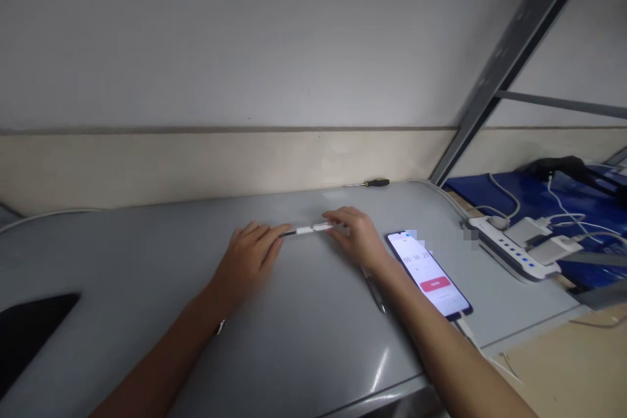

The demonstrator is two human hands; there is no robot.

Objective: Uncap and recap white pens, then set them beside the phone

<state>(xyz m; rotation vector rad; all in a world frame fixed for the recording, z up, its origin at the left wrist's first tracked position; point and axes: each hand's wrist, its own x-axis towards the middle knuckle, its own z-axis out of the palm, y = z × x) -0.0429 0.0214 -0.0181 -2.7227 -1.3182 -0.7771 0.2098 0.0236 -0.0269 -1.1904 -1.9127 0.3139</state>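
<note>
Both hands pinch a slim white pen [311, 230] over the grey table [147, 255], the left hand [249, 255] gripping its dark tip end and the right hand [357, 235] its barrel, seemingly mid-assembly.

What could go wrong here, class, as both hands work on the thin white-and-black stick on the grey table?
1. The stick is pinched only at its ends by the left hand and right hand; it might bend or slip.
2. The right forearm lies close beside the lit phone and over a pen; a sweep could knock them.
</note>
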